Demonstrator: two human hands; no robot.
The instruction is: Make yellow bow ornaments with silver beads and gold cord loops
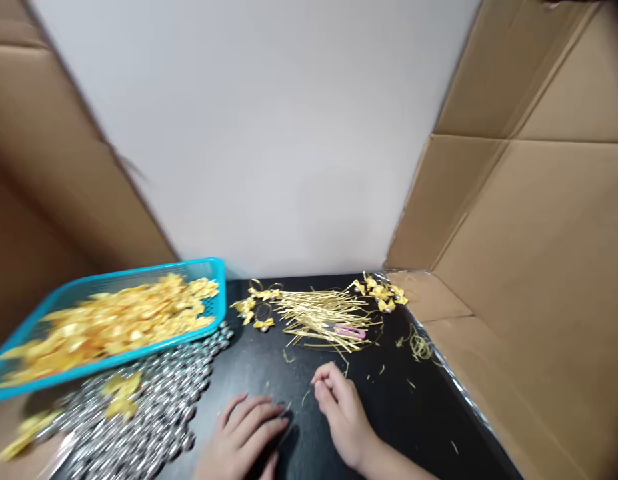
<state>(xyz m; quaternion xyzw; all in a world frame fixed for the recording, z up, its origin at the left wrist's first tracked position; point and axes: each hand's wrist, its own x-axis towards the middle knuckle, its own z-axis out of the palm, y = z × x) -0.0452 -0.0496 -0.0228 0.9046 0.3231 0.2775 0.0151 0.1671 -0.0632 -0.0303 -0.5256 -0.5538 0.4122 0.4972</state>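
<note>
A plain, pale wall (269, 133) rises straight ahead of me, lit softly and evenly. Brown cardboard panels flank it, the left one (53, 147) sinking into shadow low down, the right one (553, 233) brighter and creased (old box folds, by the look of them). Below, a black tabletop (403, 420) meets the wall, catching a dull sheen.

One head-worn camera looks forward and down across the black tabletop (399, 420) to a pale wall (269, 133)
</note>
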